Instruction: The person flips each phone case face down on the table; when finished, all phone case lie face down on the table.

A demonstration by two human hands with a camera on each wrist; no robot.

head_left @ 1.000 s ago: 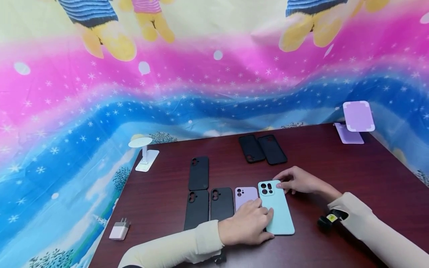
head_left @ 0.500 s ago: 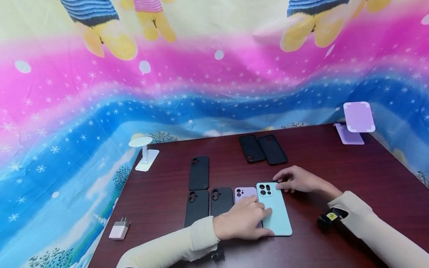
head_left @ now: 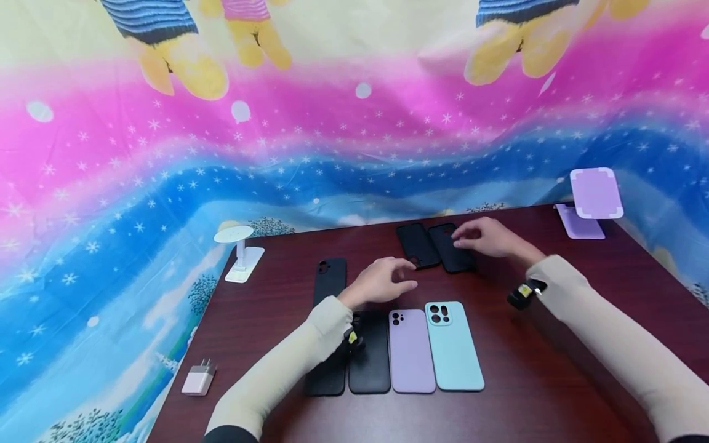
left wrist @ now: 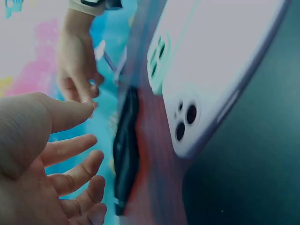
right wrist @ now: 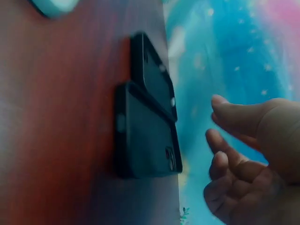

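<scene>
The left hand (head_left: 382, 282) hangs above the tabletop (head_left: 532, 381), fingers loosely bent and thumb spread from them, holding nothing. The right hand (head_left: 487, 237), also holding nothing, its fingers bent and its thumb apart from them, hovers by the right far case (head_left: 455, 259), which is black and lies hollow side up; the right wrist view shows a gap between them. The left far case (head_left: 416, 243), black too, lies just beside it. Nearer, a row runs from left to right: the corner case (head_left: 327, 378) and the second case (head_left: 371, 369), both black and partly hidden by the left arm, then the purple case (head_left: 412, 354) and the mint case (head_left: 458, 354). Beyond the corner case lies another, the upper case (head_left: 329, 280). A white stand (head_left: 239, 255) and charger (head_left: 197, 380) sit at left, a purple stand (head_left: 596, 194) at far right.
</scene>
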